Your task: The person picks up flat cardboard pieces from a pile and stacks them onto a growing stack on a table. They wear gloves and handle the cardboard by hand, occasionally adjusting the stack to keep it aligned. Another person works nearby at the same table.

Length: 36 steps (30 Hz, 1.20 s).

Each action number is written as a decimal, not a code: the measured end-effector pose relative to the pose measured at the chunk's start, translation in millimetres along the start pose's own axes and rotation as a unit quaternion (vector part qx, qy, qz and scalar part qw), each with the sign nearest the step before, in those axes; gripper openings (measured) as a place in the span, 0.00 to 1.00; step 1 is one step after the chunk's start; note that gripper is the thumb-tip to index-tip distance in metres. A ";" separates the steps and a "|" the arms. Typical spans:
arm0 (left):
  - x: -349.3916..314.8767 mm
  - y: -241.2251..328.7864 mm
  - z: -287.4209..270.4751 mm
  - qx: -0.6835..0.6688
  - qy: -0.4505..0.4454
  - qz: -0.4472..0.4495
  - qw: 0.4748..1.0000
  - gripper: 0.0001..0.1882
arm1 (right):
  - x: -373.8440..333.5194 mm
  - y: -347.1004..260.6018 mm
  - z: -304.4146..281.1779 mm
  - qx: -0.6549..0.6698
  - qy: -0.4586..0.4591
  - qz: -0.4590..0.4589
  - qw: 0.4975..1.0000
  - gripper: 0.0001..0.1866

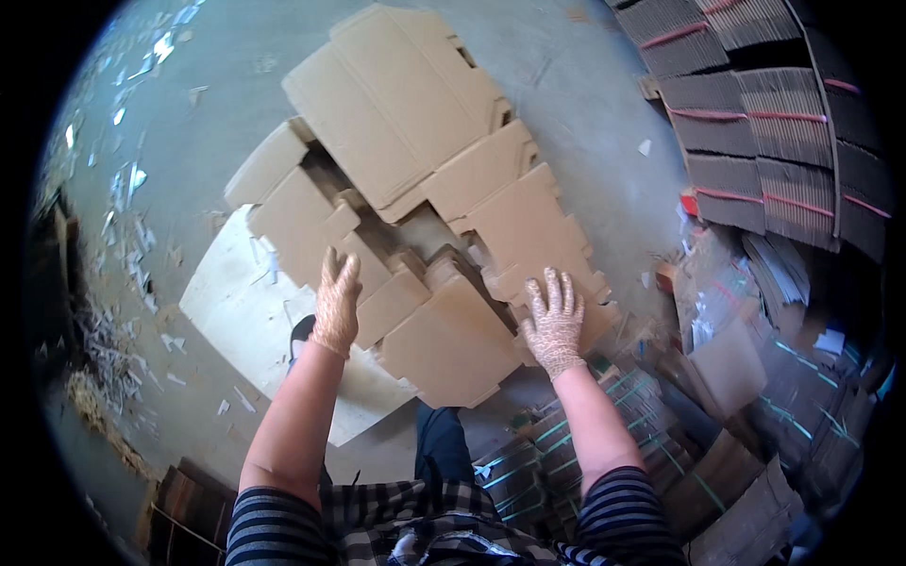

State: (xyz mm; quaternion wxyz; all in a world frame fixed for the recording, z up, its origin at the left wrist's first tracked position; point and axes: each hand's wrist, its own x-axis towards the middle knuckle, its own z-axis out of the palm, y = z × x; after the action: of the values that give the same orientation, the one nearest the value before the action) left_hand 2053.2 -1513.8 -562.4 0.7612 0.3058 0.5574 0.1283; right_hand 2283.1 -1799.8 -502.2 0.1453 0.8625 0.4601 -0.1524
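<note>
Die-cut brown cardboard sheets lie in overlapping piles in front of me. The largest top sheet [396, 104] is at the far side, with a further sheet [533, 226] to the right and another [448, 335] nearest my legs. My left hand [337, 302], in a patterned light glove, is over the left cardboard sheet [302, 222], fingers stretched out and holding nothing. Fingers spread, my gloved right hand [555, 325] is at the near edge of the right-hand sheets; whether it presses on them I cannot tell.
A pale board [236, 292] lies under the piles at the left. Strapped cardboard bundles [746, 113] are stacked at the far right. More bundles with green straps [585, 424] lie beside my right leg. Paper scraps [123, 208] litter the floor at left.
</note>
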 end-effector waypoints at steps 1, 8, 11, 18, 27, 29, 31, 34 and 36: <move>-17.5 -0.5 -13.5 0.052 -0.011 0.012 0.999 0.42 | -0.6 -0.1 15.7 -0.016 0.029 -0.004 0.999 0.42; -180.7 45.2 -177.7 0.397 0.112 -0.029 0.910 0.39 | 1.0 -18.5 -66.9 0.083 -0.126 0.014 0.989 0.38; -252.9 57.7 -262.0 0.352 0.211 -0.043 0.911 0.40 | -5.7 -47.1 -104.9 0.023 -0.207 -0.053 0.977 0.33; -310.5 82.0 -373.0 0.376 0.217 -0.101 0.895 0.35 | -107.8 -156.1 -158.2 0.146 -0.233 -0.169 0.947 0.22; -370.8 306.7 -459.1 0.160 0.162 0.031 0.973 0.34 | -139.3 -338.0 -313.8 0.196 -0.416 -0.170 0.872 0.30; -401.8 331.1 -487.1 0.177 0.187 0.057 0.965 0.34 | -114.4 -397.7 -380.6 0.201 -0.307 -0.187 0.911 0.28; -422.3 314.6 -525.1 0.163 0.251 0.098 0.949 0.32 | -88.7 -434.0 -428.7 0.221 -0.286 -0.198 0.911 0.31; -480.0 306.8 -551.0 0.180 0.313 -0.033 0.932 0.33 | -56.9 -483.5 -487.1 0.218 -0.290 -0.202 0.910 0.32; -494.6 210.2 -583.6 0.167 0.340 -0.085 0.922 0.34 | -45.9 -489.9 -509.6 0.205 -0.298 -0.203 0.910 0.32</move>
State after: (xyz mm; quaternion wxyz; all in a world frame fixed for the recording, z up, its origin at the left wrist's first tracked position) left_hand 1371.8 -1426.9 -165.5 0.4721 0.3175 0.8198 0.0646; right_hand 1914.1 -1373.2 -73.6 0.0613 0.6757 0.5192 -0.5197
